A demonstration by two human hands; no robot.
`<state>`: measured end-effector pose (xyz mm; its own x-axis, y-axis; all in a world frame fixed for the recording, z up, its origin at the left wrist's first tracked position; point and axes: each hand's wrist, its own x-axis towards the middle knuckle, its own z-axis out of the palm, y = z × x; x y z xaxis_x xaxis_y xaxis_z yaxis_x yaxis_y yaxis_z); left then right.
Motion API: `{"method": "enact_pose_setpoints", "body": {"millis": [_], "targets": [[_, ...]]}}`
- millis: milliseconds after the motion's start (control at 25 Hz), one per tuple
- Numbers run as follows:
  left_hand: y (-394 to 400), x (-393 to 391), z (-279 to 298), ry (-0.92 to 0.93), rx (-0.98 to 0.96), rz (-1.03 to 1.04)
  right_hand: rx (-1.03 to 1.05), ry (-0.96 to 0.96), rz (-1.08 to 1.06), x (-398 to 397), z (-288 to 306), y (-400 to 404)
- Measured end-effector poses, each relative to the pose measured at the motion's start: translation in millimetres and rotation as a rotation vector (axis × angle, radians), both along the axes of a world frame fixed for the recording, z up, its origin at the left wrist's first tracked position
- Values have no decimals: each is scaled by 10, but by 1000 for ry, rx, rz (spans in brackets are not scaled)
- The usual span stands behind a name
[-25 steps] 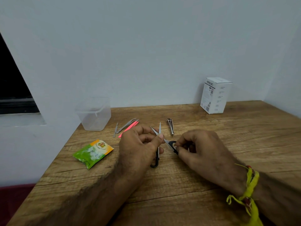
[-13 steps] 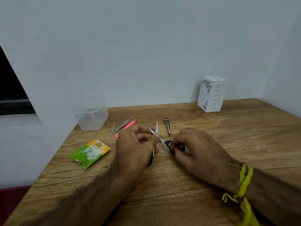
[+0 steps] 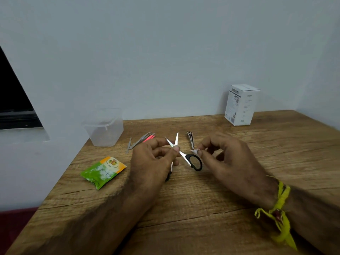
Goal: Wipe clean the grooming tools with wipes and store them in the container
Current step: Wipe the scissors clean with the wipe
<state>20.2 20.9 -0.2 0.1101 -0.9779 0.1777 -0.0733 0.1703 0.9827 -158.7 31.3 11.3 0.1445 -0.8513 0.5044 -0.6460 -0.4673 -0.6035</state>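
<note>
Wiping the scissors (image 3: 184, 157) above the bench (image 3: 202, 208): your left hand (image 3: 154, 162) grips them at the pivot, blades spread; your right hand (image 3: 230, 162) pinches a small wipe (image 3: 195, 151). Next, probably the blades. One empty container (image 3: 104, 127), one sachet (image 3: 103, 172), one nail clipper (image 3: 190, 138), roughly three tweezers (image 3: 141, 140)

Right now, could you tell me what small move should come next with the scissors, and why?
Probably bring the wipe in the right hand back onto a blade: the left hand holds the scissors open, and the wipe is off the metal.
</note>
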Motion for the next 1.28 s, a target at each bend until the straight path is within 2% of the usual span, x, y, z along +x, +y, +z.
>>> {"method": "enact_pose_setpoints", "body": {"millis": [280,440,600,680,800,960,1280], "targets": [[65,16,58,-37,-4,-152,165,-177,64,-11,21,-6],[94,-4,58,-16,8,-127,274,-226,105,-52,60,-27],[59,74,103,-197,87,-225,311,-173,106,-83,75,-54],[47,104,129,-231,144,-280,323,-185,96,-93,70,-65],[52,109,110,-201,115,-176,341,-235,110,-83,78,-39],[8,83,48,-130,90,-55,399,-429,155,-74,79,-12],[-14,-6,4,-26,72,-62,450,-652,219,61,-18,-12]]}}
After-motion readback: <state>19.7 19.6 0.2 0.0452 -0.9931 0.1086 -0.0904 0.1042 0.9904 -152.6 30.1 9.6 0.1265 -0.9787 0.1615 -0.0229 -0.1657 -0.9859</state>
